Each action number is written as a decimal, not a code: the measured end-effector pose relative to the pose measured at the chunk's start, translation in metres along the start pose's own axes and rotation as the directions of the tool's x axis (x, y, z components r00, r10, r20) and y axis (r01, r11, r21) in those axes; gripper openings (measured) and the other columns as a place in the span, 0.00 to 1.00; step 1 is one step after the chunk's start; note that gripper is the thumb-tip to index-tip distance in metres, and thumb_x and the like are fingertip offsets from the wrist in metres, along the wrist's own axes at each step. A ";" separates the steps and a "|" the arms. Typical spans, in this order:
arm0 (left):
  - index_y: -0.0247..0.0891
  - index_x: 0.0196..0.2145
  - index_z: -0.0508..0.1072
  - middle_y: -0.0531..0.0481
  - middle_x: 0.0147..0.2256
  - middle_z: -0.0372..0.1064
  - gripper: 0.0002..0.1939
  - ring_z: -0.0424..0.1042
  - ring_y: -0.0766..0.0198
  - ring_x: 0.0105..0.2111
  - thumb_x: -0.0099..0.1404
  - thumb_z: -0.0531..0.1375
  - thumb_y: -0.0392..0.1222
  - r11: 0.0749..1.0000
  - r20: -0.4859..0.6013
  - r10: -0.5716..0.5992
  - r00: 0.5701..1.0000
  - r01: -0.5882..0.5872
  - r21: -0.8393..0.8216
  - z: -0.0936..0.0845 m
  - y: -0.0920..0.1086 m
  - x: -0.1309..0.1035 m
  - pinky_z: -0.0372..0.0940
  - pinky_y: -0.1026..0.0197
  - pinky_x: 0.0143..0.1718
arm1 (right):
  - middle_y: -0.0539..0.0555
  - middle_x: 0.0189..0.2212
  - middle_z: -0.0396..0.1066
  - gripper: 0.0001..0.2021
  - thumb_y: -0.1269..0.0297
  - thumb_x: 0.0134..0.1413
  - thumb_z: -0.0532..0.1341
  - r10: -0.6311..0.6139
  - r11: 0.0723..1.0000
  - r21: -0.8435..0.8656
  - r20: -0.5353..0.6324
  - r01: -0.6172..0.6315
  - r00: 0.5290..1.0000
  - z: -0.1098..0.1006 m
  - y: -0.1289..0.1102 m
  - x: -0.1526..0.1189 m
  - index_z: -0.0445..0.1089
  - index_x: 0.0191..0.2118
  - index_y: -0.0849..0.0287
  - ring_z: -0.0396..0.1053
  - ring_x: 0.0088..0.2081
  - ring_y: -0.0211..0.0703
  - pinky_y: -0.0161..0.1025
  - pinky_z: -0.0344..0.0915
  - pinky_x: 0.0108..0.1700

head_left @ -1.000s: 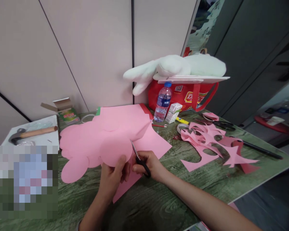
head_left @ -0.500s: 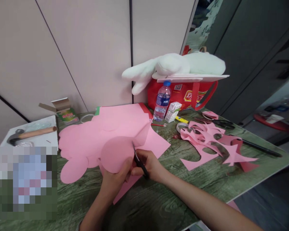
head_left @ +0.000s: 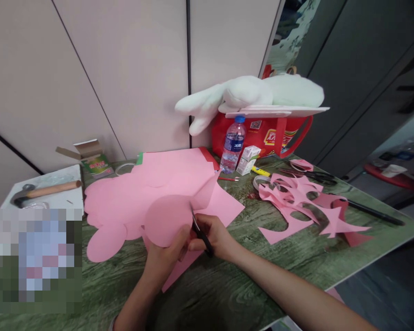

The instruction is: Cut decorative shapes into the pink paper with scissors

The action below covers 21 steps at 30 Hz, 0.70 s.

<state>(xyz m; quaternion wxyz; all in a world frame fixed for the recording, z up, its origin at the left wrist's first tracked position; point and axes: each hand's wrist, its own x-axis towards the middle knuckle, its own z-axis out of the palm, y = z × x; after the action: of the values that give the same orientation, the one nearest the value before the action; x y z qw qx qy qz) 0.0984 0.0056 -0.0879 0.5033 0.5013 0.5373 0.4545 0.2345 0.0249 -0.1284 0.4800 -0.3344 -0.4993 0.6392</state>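
Observation:
A pink paper circle (head_left: 166,219) is pinched at its lower edge by my left hand (head_left: 169,252), thumb on top. My right hand (head_left: 215,236) grips black-handled scissors (head_left: 200,234), whose blade lies along the circle's right edge. Beneath and behind the circle spread several pink paper sheets (head_left: 172,165), one with a lifted, folded corner. To the left is a pile of cut pink rounds (head_left: 110,200), and a lone pink oval (head_left: 106,243) hangs off its near side. My left fingers under the paper are hidden.
Curled pink scraps (head_left: 296,202) cover the right of the green table (head_left: 241,289). A water bottle (head_left: 232,145), small white box (head_left: 248,160) and red bag (head_left: 262,131) stand behind. A hammer (head_left: 44,191) lies on a white slab at left, near an open carton (head_left: 95,161).
Almost nothing differs. Both hands, the circle and the scissors keep the same place, with only a tiny shift of the view.

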 end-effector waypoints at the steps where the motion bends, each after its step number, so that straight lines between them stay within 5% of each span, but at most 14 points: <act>1: 0.39 0.12 0.61 0.56 0.11 0.54 0.19 0.54 0.70 0.14 0.53 0.61 0.48 1.000 -0.012 -0.002 1.000 0.002 -0.011 0.000 0.000 0.000 0.52 0.63 0.16 | 0.43 0.18 0.61 0.29 0.51 0.19 0.77 -0.002 1.000 -0.007 -0.002 0.002 1.000 0.000 0.001 0.000 0.64 0.26 0.61 0.54 0.22 0.32 0.32 0.48 0.24; 21: 0.41 0.11 0.58 0.56 0.11 0.52 0.21 0.53 0.70 0.14 0.51 0.61 0.51 1.000 0.053 -0.011 0.999 0.011 0.004 -0.005 -0.007 0.008 0.53 0.63 0.16 | 0.43 0.18 0.58 0.27 0.47 0.25 0.75 -0.033 0.997 -0.076 0.006 0.034 0.999 -0.003 0.004 0.001 0.65 0.25 0.60 0.52 0.21 0.32 0.32 0.45 0.23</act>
<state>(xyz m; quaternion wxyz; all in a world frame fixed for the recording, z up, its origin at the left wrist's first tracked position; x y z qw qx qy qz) 0.0934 0.0130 -0.0947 0.5189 0.5112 0.5274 0.4374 0.2356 0.0262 -0.1327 0.4765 -0.3424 -0.5298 0.6124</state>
